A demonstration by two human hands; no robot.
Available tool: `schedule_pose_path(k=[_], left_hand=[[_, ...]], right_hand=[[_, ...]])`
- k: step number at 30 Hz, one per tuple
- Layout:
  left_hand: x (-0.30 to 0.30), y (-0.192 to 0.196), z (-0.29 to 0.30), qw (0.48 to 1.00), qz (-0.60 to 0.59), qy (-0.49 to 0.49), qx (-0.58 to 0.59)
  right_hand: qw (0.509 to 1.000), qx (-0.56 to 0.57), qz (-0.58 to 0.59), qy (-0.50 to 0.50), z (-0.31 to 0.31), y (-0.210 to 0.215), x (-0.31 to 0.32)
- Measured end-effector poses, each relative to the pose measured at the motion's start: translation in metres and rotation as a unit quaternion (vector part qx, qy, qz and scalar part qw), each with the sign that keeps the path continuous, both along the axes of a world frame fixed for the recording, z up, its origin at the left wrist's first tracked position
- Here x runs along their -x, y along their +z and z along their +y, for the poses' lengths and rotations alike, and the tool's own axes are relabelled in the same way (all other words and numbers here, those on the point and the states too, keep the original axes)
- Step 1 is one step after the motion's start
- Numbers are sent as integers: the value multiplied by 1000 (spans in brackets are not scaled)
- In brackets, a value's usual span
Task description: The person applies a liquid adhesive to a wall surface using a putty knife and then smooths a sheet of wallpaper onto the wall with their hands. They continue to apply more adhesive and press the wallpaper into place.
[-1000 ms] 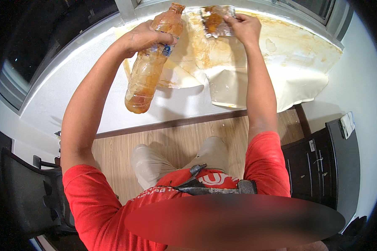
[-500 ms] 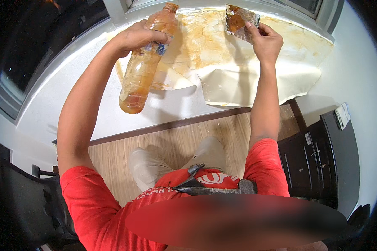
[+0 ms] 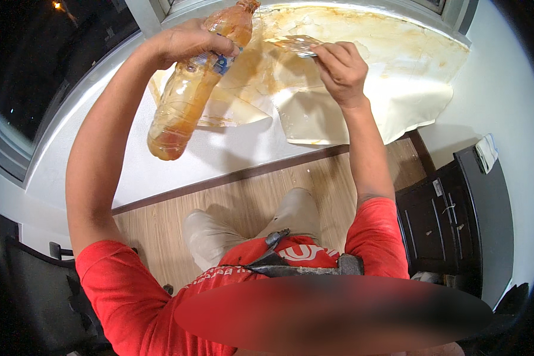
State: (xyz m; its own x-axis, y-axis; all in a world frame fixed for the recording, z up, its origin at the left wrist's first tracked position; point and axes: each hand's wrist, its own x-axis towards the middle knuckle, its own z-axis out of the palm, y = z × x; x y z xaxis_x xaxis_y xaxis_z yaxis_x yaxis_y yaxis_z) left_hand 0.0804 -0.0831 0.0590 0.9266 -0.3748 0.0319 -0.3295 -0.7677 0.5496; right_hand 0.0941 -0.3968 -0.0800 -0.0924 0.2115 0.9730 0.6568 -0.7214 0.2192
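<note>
My left hand [image 3: 190, 44] is wrapped round a clear plastic bottle [image 3: 187, 107] with amber liquid inside, tilted so its neck points away and its base toward me. Thin flat card-like scraper [image 3: 299, 45], smeared with orange-brown, is pinched between the thumb and fingers of my right hand [image 3: 343, 70]; it is seen nearly edge-on, just right of the bottle's neck. Beneath both hands spreads a cream sheet [image 3: 391, 77] stained with yellow-brown smears along the wall below the window. Its lower edge is loose and curls away from the white wall [image 3: 219, 154].
A window frame [image 3: 145, 18] borders the far side. Dark wooden drawers [image 3: 436, 228] stand at the right with a folded cloth [image 3: 487, 153] on top. At the left is a black chair [image 3: 41, 285]. Wood-look floor [image 3: 243, 204] lies under my legs.
My right hand has moved left toward the bottle, and the scraper has turned from face-on to nearly flat. The bottle has shifted slightly left, its base swinging left.
</note>
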Motion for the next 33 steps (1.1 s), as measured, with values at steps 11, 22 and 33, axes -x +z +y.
schedule_pose_path(k=[11, 22, 33], left_hand=[[11, -3, -9, 998, 7, 21, -61], [16, -42, 20, 999, -1, 42, 27], [78, -84, 19, 962, -68, 0, 264]], right_hand=[[1000, -19, -10, -22, 16, 28, -13], [950, -233, 196, 67, -10, 54, -28], [737, -495, 414, 201, -99, 51, -66]])
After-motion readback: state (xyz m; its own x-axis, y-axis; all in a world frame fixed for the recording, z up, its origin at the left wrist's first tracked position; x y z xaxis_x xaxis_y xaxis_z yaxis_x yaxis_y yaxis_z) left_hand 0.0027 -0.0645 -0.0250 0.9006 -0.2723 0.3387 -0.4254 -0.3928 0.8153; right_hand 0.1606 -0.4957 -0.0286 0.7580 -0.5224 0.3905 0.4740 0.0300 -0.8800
